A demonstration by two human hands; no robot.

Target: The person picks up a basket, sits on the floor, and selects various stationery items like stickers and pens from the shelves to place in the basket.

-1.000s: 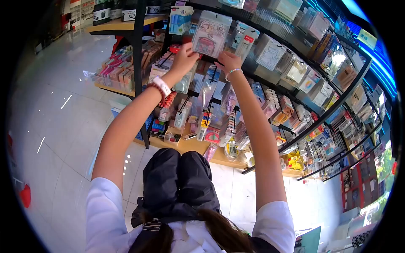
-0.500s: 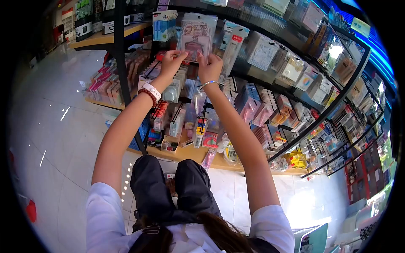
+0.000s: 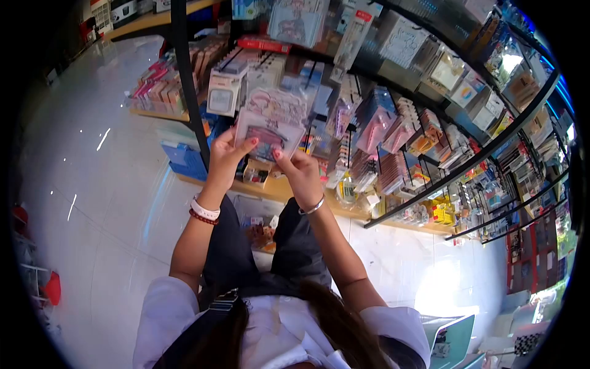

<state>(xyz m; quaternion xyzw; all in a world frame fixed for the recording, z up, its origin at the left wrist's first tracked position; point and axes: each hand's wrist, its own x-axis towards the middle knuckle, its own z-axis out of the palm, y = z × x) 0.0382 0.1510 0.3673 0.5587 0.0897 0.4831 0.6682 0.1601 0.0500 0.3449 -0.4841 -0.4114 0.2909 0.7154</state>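
A clear, flat package (image 3: pixel 273 117) with pinkish printed pictures is held between my two hands, in front of the rack. My left hand (image 3: pixel 228 154) grips its lower left edge, with the thumb on the front face. At the lower right edge, my right hand (image 3: pixel 298 172) pinches it, thumb also on the front. Similar flat packages (image 3: pixel 297 24) hang on the rack above. Behind the held package are a white boxed item (image 3: pixel 225 92) and other hanging goods, partly hidden by it.
A black rack post (image 3: pixel 190 80) rises to the left, and a slanting black rail (image 3: pixel 473 163) crosses on the right. Pink packs (image 3: pixel 378 129) hang on hooks. Below runs a wooden shelf edge (image 3: pixel 279 189). A blue basket (image 3: pixel 184 161) is at the lower left.
Both hands have come down and closer to my body with the package, away from the hanging row. The view has shifted, so the rack appears higher.
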